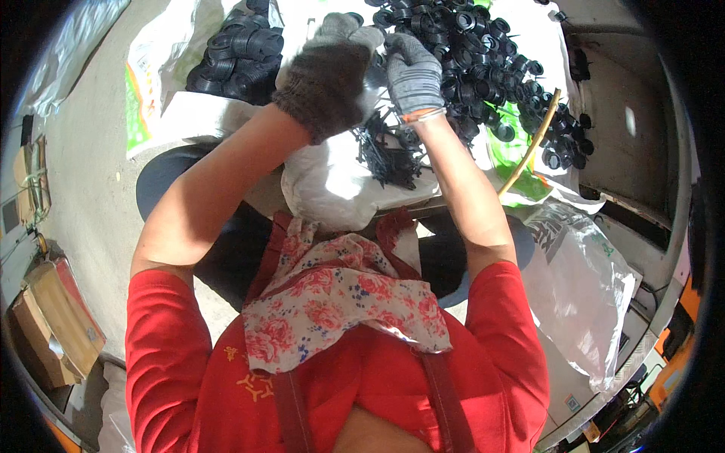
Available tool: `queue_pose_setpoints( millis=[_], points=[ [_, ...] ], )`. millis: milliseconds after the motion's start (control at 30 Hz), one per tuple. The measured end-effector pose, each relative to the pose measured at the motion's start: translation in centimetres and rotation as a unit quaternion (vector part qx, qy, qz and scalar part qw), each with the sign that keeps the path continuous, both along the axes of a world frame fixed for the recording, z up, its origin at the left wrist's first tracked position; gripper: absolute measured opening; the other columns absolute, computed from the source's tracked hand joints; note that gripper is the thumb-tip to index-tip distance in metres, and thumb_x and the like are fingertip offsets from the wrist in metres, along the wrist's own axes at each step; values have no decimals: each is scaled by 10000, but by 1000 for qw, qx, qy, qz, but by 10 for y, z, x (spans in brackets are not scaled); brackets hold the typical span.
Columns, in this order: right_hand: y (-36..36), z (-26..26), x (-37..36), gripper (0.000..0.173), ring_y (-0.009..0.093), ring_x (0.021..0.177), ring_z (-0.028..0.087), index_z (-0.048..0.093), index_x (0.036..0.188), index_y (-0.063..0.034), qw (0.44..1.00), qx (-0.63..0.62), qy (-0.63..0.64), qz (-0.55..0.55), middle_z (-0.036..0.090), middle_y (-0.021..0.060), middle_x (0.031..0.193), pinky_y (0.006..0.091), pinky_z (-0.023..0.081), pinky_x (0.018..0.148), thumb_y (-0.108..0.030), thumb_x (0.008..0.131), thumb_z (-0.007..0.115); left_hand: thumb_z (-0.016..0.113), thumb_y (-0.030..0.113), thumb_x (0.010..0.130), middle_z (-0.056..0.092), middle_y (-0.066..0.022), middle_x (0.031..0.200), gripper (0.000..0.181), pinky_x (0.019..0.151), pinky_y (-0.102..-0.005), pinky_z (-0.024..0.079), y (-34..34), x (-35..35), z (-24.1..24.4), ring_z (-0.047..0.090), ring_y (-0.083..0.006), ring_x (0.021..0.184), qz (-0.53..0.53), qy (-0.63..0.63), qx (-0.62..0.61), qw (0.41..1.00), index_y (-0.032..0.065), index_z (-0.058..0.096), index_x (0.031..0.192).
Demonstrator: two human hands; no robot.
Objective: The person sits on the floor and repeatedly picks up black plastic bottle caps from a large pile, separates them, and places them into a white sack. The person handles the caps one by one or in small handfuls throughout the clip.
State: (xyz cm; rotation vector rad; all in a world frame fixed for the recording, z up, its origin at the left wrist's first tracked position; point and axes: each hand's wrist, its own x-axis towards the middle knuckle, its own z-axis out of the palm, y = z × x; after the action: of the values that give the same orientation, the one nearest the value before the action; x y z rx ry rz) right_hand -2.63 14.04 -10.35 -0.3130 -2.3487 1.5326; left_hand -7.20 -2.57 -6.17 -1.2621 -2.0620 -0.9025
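My left hand (334, 73), in a dark knitted glove, is raised at the top centre with its fingers bent. Close to its right is my right hand (416, 73), in a grey glove, its fingers curled. Glare and blur between the two hide what the fingers hold. Below and between them lies a heap of thin black plastic pieces (391, 158) on white sheeting. Many black ring-shaped plastic parts (476, 62) are piled beyond and right of my right hand. Left of my left hand sit stacked bundles of black rings (238, 54).
A thin wooden stick (532, 141) leans at the right of the pile. A white sack (334, 192) bulges in front of my lap. Clear plastic bags (583, 289) lie at the right. A cardboard box (62, 323) stands at the far left.
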Motion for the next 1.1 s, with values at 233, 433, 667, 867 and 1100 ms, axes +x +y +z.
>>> queue_pose_setpoints(
  millis=[233, 433, 667, 867, 1100],
  points=[
    [76, -61, 43, 285, 321, 1020, 606, 657, 1036, -88, 706, 493, -485, 151, 632, 177, 1068, 422, 497, 835, -225, 848, 492, 658, 357, 736, 611, -168, 981, 409, 804, -446, 478, -45, -8, 43, 594, -296, 945, 213, -73, -38, 974, 92, 590, 1040],
    [102, -97, 83, 287, 310, 1048, 598, 663, 1050, -72, 675, 487, -525, 180, 618, 166, 1115, 404, 474, 889, -216, 839, 532, 664, 373, 735, 603, -184, 998, 440, 804, -451, 477, -20, 9, 20, 594, -301, 941, 150, -73, -43, 985, 90, 583, 1061],
    [84, -8, 73, 231, 329, 723, 642, 660, 842, 12, 863, 353, -346, 103, 651, 208, 754, 384, 503, 667, -197, 768, 592, 761, 270, 702, 510, -186, 1032, 616, 844, -396, 447, 2, 35, 0, 537, -308, 941, -38, -319, -118, 940, -24, 480, 1165],
    [38, 53, 88, 111, 95, 554, 519, 644, 844, -22, 946, -99, -309, 7, 581, 1, 661, 240, 415, 496, -121, 849, 594, 754, 320, 718, 545, -208, 1103, 718, 884, -332, 474, 25, 52, -44, 562, -281, 1022, -8, -483, -92, 871, -60, 432, 1236],
    [55, 27, 99, 140, 82, 676, 578, 612, 986, -13, 978, 0, -199, 65, 650, 33, 805, 210, 481, 619, -81, 867, 585, 687, 261, 783, 653, -151, 851, 416, 686, -314, 527, 18, 24, -24, 638, -231, 753, -122, -491, -127, 853, -69, 592, 1018]
  ],
)
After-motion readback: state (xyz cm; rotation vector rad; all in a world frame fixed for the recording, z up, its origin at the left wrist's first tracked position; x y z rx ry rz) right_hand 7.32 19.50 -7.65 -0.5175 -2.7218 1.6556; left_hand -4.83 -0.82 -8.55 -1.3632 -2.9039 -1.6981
